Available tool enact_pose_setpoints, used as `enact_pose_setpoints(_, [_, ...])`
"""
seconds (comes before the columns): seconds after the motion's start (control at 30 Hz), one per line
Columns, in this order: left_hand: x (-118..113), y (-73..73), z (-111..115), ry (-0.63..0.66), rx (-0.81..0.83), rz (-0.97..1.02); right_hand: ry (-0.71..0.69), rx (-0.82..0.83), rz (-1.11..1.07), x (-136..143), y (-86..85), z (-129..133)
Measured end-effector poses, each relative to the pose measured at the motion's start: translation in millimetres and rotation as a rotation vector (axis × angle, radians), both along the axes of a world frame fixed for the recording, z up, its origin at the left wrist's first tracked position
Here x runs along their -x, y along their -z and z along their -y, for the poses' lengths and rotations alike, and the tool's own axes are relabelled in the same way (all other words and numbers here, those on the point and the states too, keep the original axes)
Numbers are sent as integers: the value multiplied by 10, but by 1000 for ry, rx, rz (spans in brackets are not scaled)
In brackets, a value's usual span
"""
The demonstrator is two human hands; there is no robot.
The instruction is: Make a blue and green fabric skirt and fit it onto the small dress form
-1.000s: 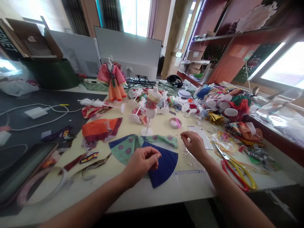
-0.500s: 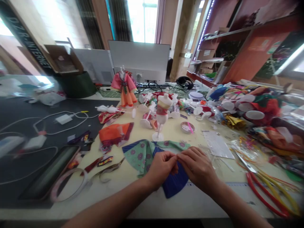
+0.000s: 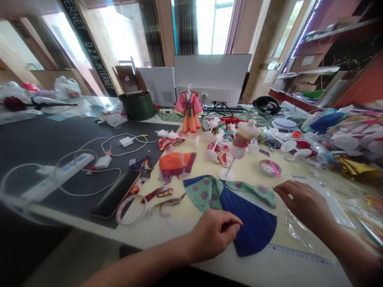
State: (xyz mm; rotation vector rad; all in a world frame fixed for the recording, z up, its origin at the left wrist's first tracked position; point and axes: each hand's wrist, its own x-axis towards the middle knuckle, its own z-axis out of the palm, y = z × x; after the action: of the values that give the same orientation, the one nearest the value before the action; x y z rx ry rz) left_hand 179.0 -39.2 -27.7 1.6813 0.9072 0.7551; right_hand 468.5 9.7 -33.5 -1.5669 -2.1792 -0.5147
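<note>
Green flowered cloth (image 3: 206, 192) and dark blue striped cloth (image 3: 254, 223) lie spread on the cream work surface. My left hand (image 3: 216, 233) is at the blue cloth's left edge, thumb and forefinger pinched together; anything between them is too small to make out. To the right, my right hand (image 3: 302, 199) hovers by the tip of the green cloth, fingers bent downward and thumb apart from them, with nothing visible in it. Behind the cloth stands a small white mannequin (image 3: 239, 149) with a red and cream band round its body.
An orange cloth (image 3: 176, 163), a roll of tape (image 3: 131, 209) and a phone (image 3: 115, 193) lie at the left. A small dish (image 3: 270, 167) holds a pink stick. A clear ruler (image 3: 302, 255) lies in front; a dressed doll form (image 3: 189, 109) stands behind.
My hands, which were together over the cloth, have parted: the right has moved right, the left lower. More of the blue cloth shows. The whole view has shifted toward the left.
</note>
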Motion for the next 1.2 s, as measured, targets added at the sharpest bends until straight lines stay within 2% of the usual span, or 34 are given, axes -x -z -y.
enact_pose_setpoints(0.13, [398, -52, 62, -105, -155, -117, 88, 17, 36, -147, 147, -97])
enact_pose_setpoints(0.3, [874, -112, 38, -412, -216, -170, 114, -22, 57, -187, 255, -98])
enact_pose_setpoints(0.43, [1141, -117, 13, -628, -193, -207, 132, 19, 47, -227, 278, -95])
enact_pose_setpoints(0.63, [1333, -103, -25, -735, -205, -266, 127, -96, -70, -159, 235, -52])
enact_pose_setpoints(0.83, [1385, -81, 10, -740, -261, -397, 118, -57, -167, -101, 212, -20])
enact_pose_setpoints(0.9, [1347, -73, 50, -713, -290, -459, 137, -46, -207, -99, 215, -12])
enact_pose_setpoints(1.03, [1347, -95, 134, -577, -389, -541, 128, -55, -286, -73, 216, 13])
enact_pose_setpoints(1.1, [1458, -149, 170, -668, -403, -575, 117, -50, -318, -58, 212, 27])
enact_pose_setpoints(1.2, [1717, -249, 227, -960, -334, -636, 135, -44, -318, -48, 200, 43])
